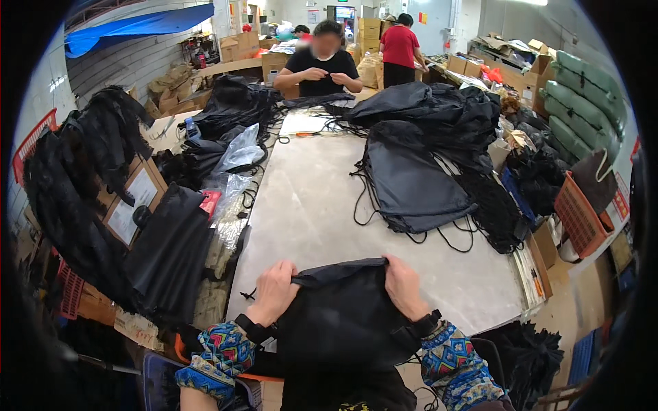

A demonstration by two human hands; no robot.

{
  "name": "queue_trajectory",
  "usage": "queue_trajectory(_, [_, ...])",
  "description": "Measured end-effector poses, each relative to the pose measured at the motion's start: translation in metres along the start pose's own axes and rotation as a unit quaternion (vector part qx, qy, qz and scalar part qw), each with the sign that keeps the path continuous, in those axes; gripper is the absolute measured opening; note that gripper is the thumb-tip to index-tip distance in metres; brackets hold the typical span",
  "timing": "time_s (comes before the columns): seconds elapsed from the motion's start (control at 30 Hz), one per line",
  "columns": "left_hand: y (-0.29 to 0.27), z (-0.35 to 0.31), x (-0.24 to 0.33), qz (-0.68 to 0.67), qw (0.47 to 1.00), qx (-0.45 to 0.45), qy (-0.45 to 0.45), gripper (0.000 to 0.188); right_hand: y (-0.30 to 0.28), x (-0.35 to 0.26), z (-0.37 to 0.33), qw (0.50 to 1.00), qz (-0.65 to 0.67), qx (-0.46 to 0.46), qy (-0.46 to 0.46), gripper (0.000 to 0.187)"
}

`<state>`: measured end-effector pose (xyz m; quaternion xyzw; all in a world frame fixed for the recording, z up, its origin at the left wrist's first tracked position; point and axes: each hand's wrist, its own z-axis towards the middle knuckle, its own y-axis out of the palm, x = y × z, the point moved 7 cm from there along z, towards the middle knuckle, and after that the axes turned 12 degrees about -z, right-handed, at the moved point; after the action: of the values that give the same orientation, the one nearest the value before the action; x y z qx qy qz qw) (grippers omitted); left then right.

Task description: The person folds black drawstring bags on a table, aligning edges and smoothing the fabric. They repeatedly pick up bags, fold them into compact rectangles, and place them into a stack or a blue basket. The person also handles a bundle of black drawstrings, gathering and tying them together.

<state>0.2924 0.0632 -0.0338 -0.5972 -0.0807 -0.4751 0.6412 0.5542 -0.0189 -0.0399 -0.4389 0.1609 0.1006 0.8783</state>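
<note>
A black drawstring bag (339, 315) hangs at the near edge of the table, its top edge stretched between my two hands. My left hand (275, 291) is closed on the bag's upper left corner. On the opposite corner my right hand (403, 286) grips the same edge, its fingers partly hidden by the cloth. A short black cord sticks out beside my left hand. Farther up the table, to the right, lies a flat stack of similar black drawstring bags (411, 178) with loose cords around it.
Black fabric pieces (171, 253) are piled at the left, near clear plastic bags (240, 149). A larger heap of black bags (439, 103) covers the table's far right. Across the table sits a person (322, 68) handling something small. An orange basket (579, 212) stands at right.
</note>
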Motion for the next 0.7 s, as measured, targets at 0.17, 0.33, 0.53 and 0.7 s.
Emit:
queue_trajectory(0.17, [0.006, -0.006, -0.025, -0.359, 0.925, -0.006, -0.123, 0.039, -0.008, 0.013, -0.004, 0.997, 0.061, 0.007, 0.055, 0.027])
queue_trajectory(0.33, [0.007, -0.006, -0.034, -0.428, 0.885, -0.047, -0.177, 0.033, -0.012, 0.015, -0.004, 0.993, 0.086, 0.020, 0.080, 0.022])
queue_trajectory(0.53, [0.002, -0.003, -0.044, -0.438, 0.878, 0.059, -0.184, 0.024, -0.005, 0.033, -0.010, 0.976, 0.171, -0.076, 0.108, 0.021])
queue_trajectory(0.7, [-0.013, -0.005, -0.033, -0.148, 0.968, 0.187, -0.075, 0.019, 0.004, 0.034, -0.020, 0.939, 0.271, -0.168, 0.130, 0.023])
